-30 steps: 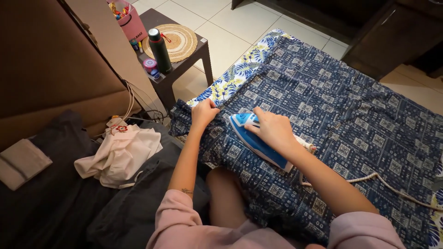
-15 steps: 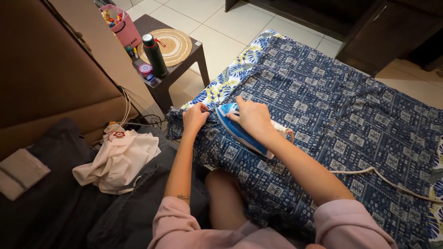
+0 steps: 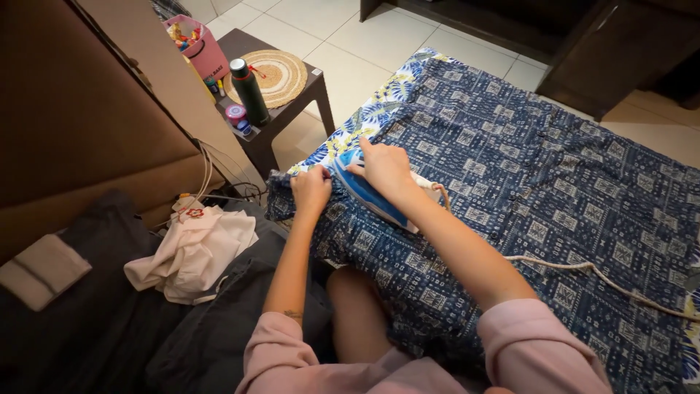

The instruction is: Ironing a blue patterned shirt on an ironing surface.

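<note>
A dark blue patterned garment (image 3: 525, 175) is spread over a board covered in a blue and yellow leaf print (image 3: 364, 120). My right hand (image 3: 385, 169) grips a blue and white iron (image 3: 364, 191) lying flat on the cloth near its left corner. My left hand (image 3: 311, 190) pinches the garment's edge just left of the iron's tip, holding the cloth taut. A pale braided cord (image 3: 583, 273) trails from the iron's rear across the garment to the right.
A small dark side table (image 3: 288, 102) at the upper left carries a dark bottle (image 3: 249, 91), a round woven mat (image 3: 277, 76) and a pink bag (image 3: 198, 44). A crumpled white cloth (image 3: 193, 248) and cables lie on dark bedding at the left. Tiled floor lies beyond.
My right hand has pushed the iron up and to the left toward the garment's corner. My left hand has stayed on the cloth edge, now close beside the iron's tip.
</note>
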